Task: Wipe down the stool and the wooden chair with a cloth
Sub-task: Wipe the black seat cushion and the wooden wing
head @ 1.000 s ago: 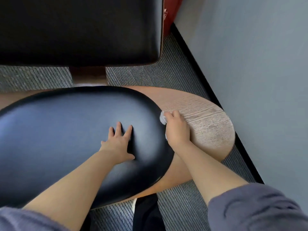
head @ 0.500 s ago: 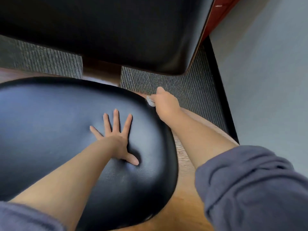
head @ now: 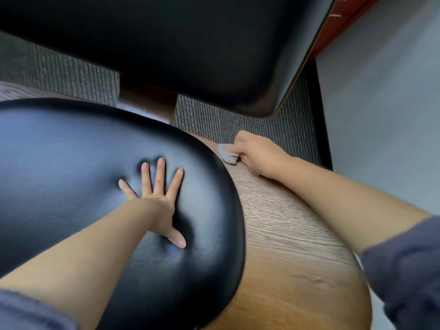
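A: Hands?
B: Left hand [head: 156,198] flat, fingers spread, pressing the black cushion [head: 71,177]. Right hand [head: 258,152] closed around the cloth [head: 226,153].
A: Cloth where?
B: On the wood seat [head: 285,234], far edge, just beside the cushion.

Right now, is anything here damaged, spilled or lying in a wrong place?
Nothing stands out. The left hand presses flat on the black cushion, which only dents under it. The right hand holds the grey cloth on the wooden seat edge. No spill or crack shows.
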`<state>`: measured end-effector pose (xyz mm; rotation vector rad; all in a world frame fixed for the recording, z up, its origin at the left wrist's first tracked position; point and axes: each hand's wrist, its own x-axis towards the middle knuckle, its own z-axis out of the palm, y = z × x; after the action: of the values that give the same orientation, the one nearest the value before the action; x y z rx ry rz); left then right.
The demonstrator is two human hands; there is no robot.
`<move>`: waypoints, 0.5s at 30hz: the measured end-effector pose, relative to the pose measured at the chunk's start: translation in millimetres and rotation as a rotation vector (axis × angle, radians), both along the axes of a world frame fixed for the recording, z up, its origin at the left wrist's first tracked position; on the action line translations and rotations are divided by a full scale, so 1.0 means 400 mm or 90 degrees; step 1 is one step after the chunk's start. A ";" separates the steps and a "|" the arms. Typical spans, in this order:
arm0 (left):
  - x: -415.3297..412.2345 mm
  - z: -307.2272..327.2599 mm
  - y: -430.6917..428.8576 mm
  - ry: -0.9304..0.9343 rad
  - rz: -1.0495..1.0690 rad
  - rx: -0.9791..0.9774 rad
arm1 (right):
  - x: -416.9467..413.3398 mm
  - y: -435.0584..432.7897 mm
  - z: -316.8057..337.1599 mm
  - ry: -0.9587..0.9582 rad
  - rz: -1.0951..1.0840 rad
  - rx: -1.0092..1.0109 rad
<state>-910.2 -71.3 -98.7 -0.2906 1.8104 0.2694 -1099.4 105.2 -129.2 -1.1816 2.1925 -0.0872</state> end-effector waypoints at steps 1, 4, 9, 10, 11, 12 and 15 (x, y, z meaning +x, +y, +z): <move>-0.001 0.003 0.002 -0.004 -0.001 -0.006 | 0.000 0.027 0.016 0.006 0.021 0.004; 0.005 0.006 0.005 -0.002 -0.008 -0.010 | 0.022 -0.003 0.016 0.029 0.053 0.007; 0.016 0.003 0.001 0.024 -0.003 0.000 | 0.078 -0.019 0.024 0.087 0.061 0.016; 0.015 0.002 0.000 0.026 -0.004 0.003 | 0.087 0.013 0.041 0.103 0.087 0.032; 0.014 0.003 0.000 0.028 -0.006 0.003 | 0.098 0.046 0.063 0.115 0.118 0.033; 0.014 0.002 -0.001 0.032 -0.009 0.000 | 0.106 0.076 0.081 0.102 0.133 0.033; 0.022 0.001 0.004 0.050 -0.015 -0.008 | 0.124 0.096 0.100 0.117 0.139 0.043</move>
<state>-901.3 -69.9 -98.5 -0.2709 1.8922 0.2552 -1049.9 143.8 -89.4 -1.4308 2.1858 0.1916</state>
